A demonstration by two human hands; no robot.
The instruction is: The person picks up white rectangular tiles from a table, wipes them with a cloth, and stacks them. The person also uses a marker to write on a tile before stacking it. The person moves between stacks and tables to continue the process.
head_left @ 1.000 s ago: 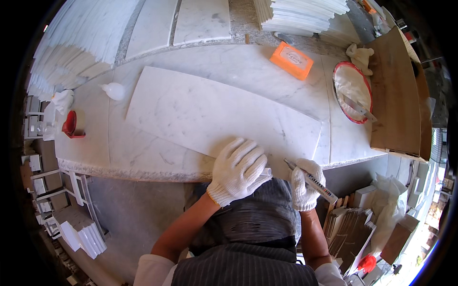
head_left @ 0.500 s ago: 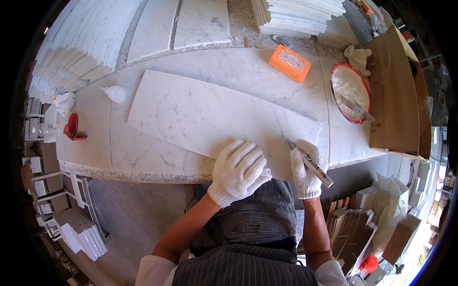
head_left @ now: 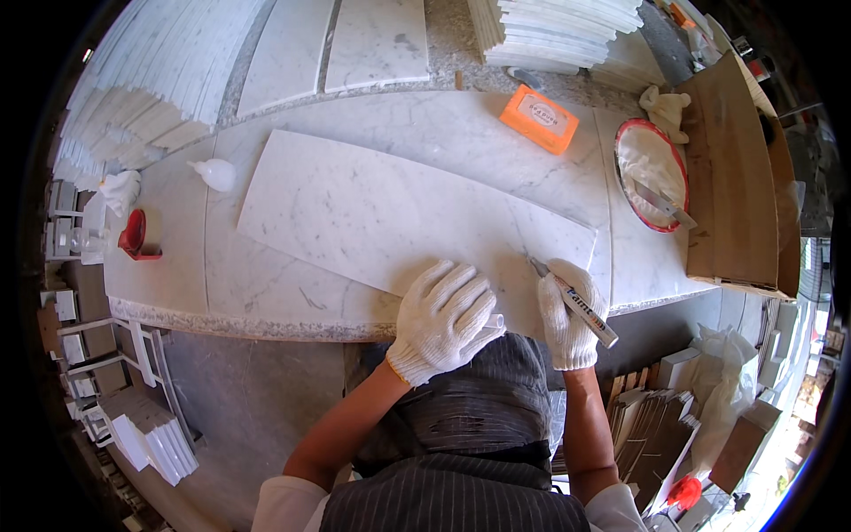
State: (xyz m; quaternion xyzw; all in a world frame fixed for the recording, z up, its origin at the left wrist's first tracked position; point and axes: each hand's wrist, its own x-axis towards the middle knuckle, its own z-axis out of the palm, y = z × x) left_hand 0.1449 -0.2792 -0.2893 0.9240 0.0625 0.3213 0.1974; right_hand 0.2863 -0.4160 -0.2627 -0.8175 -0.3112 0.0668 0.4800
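Note:
A long grey-veined white marble tile [head_left: 390, 204] lies at a slant on the worktop. My right hand [head_left: 567, 324], in a white knit glove, grips a paint marker [head_left: 581, 306] with a white label. The marker's tip touches or hovers just above the tile near its right end; I cannot tell which. My left hand [head_left: 439, 319], gloved alike, lies over the tile's near edge with its fingers bent side by side. A small white cylinder, which looks like the marker's cap [head_left: 495, 324], sticks out from under its fingers on the right.
An orange packet [head_left: 539, 119] lies beyond the tile. On the right, a red-rimmed dish of white paste [head_left: 651, 164] with a scraper [head_left: 665, 206] stands beside a cardboard box [head_left: 731, 177]. A white squeeze bulb [head_left: 215, 175] and red tape dispenser [head_left: 135, 235] sit left. Stacked tiles [head_left: 168, 71] stand behind.

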